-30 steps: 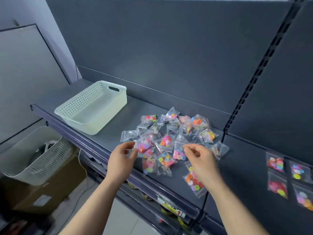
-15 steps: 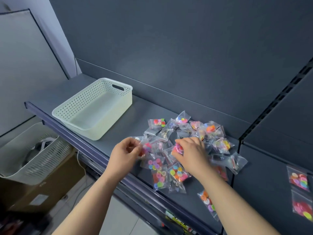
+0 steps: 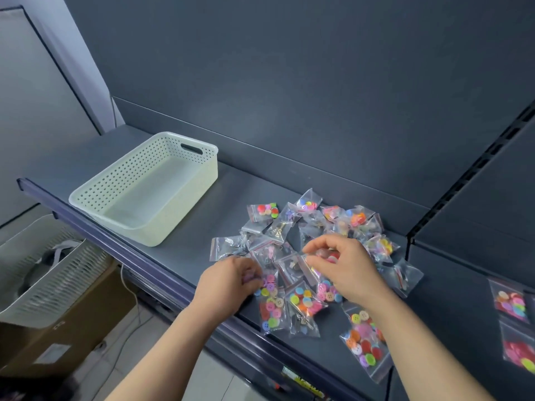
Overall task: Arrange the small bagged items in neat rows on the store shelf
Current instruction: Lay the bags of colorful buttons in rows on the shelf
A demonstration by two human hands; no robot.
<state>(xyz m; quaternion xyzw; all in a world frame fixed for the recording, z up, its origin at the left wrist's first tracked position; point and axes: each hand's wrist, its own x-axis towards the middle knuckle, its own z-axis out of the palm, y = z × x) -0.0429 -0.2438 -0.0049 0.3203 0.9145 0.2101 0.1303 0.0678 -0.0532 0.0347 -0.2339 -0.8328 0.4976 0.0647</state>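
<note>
A loose pile of small clear bags (image 3: 314, 224), most holding coloured buttons, lies on the grey shelf (image 3: 191, 250). My left hand (image 3: 228, 280) sits at the pile's front left with fingers curled on a button bag (image 3: 270, 302) near the shelf edge. To its right, my right hand (image 3: 346, 267) is over the pile's middle and pinches the edge of another small bag (image 3: 314, 263) between thumb and fingers. One more button bag (image 3: 364, 344) lies apart at the front right.
An empty white perforated basket (image 3: 144, 195) stands on the shelf left of the pile. Two button bags (image 3: 511, 302) lie in a column on the neighbouring shelf section at the right. Below left are a second basket (image 3: 43, 273) and a cardboard box (image 3: 58, 331).
My left hand has slid from the pile's left side toward the front bags. My right hand has moved onto the pile's middle and taken a bag's edge.
</note>
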